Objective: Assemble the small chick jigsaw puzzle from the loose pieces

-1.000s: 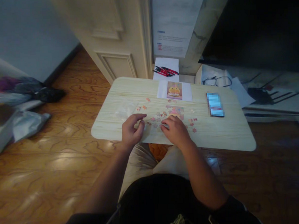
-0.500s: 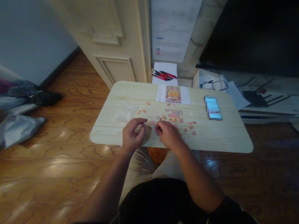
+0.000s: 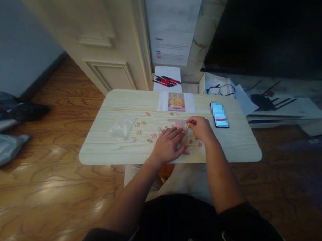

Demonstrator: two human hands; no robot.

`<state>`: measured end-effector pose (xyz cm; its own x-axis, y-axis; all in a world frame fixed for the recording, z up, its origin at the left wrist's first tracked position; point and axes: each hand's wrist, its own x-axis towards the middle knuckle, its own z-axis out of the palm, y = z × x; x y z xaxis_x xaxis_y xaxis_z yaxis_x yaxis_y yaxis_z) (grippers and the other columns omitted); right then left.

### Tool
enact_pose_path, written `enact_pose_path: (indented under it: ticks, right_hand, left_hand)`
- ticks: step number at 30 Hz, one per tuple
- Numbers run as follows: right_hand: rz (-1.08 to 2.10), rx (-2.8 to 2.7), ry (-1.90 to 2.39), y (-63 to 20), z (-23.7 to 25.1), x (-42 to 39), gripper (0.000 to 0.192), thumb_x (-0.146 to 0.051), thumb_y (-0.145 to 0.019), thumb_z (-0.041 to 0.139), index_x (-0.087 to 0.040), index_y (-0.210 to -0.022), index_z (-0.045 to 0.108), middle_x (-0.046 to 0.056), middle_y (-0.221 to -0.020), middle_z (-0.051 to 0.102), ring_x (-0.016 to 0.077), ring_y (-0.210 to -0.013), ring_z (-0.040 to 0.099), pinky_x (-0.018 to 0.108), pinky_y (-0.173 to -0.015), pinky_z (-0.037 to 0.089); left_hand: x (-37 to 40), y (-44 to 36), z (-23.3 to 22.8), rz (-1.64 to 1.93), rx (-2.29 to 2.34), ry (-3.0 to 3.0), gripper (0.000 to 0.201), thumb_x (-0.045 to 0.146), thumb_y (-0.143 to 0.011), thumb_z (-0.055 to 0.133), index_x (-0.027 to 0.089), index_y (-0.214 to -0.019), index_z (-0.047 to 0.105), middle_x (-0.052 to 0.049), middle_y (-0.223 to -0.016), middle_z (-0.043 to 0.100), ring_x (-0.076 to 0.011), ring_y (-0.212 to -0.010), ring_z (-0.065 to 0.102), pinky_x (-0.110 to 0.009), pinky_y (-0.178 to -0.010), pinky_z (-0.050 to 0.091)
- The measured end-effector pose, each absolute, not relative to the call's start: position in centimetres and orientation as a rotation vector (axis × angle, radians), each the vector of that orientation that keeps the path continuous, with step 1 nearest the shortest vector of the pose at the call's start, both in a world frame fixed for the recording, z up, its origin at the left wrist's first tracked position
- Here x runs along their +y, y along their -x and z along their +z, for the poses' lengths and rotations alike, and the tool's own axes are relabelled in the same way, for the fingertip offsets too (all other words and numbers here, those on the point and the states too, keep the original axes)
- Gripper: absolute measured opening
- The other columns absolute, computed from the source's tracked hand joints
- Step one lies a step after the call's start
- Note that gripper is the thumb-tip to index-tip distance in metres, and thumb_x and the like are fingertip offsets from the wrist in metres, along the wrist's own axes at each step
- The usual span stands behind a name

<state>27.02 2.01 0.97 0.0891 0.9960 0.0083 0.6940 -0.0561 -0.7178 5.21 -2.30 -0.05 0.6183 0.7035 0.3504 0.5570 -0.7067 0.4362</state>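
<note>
A partly assembled jigsaw puzzle [image 3: 178, 123] with a pink and yellow picture lies on the pale wooden table [image 3: 106, 144]. Over its left and lower part lies my left hand [image 3: 167, 145], open, its fingers stretched flat across the joined pieces and hiding much of them. At the puzzle's right edge my right hand [image 3: 201, 128] is closed in a pinch on a small pale puzzle piece [image 3: 187, 125], mostly covered by the fingertips. Loose puzzle pieces [image 3: 138, 132] are scattered to the left, and a few more [image 3: 199, 144] sit below my right hand.
Behind the puzzle lies a sheet with a printed reference picture [image 3: 176, 102]. A clear plastic bag [image 3: 122, 127] is on the left, a phone [image 3: 219, 115] on the right. Beyond the far edge are red and black pens [image 3: 166, 81] on paper and glasses [image 3: 227, 90].
My left hand has moved right and come down flat on the puzzle. My right hand has gone from the near edge to the puzzle's right side. The view has shifted slightly right.
</note>
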Motion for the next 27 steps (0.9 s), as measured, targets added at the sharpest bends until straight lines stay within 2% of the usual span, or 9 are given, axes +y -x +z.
enact_pose_path:
  ticks: [6,14,19,27]
  right_hand:
    - [0.636,-1.805,1.846,-26.4,1.0,2.7,0.019,-0.011,-0.088,0.067,-0.021,-0.097,0.081,0.005,-0.097,0.081,0.0193,-0.089,0.073,0.03,-0.088,0.054]
    - [0.476,-1.934,1.856,-25.5,1.2,2.5,0.019,-0.008,-0.087,0.065,-0.019,-0.094,0.079,0.008,-0.1,0.078,0.0217,-0.096,0.069,0.032,-0.092,0.051]
    - [0.492,-1.905,1.819,-25.8,0.7,2.6,0.019,-0.007,-0.086,0.064,-0.02,-0.092,0.077,0.006,-0.096,0.075,0.0203,-0.093,0.068,0.032,-0.089,0.051]
    - [0.495,-1.653,1.808,-28.4,1.0,1.0,0.014,-0.018,-0.09,0.065,-0.021,-0.098,0.075,0.005,-0.094,0.076,0.0198,-0.082,0.069,0.035,-0.083,0.056]
  left_hand:
    - [-2.3,-5.2,-0.5,0.668,1.072,-2.535,0.049,0.044,-0.094,0.063,0.019,-0.137,0.064,-0.01,-0.145,0.064,-0.0321,-0.139,0.056,-0.053,-0.12,0.043]
    - [-2.3,-5.5,-0.4,0.681,1.087,-2.509,0.047,0.043,-0.096,0.061,0.016,-0.134,0.065,-0.013,-0.142,0.066,-0.0311,-0.137,0.058,-0.049,-0.119,0.046]
    - [-2.4,-5.4,-0.5,0.685,1.075,-2.505,0.05,0.045,-0.094,0.064,0.017,-0.136,0.064,-0.012,-0.144,0.064,-0.0323,-0.139,0.057,-0.052,-0.118,0.046]
    - [-2.5,-5.2,-0.3,0.711,1.061,-2.492,0.05,0.042,-0.093,0.065,0.019,-0.137,0.063,-0.011,-0.147,0.063,-0.0321,-0.141,0.055,-0.051,-0.119,0.045]
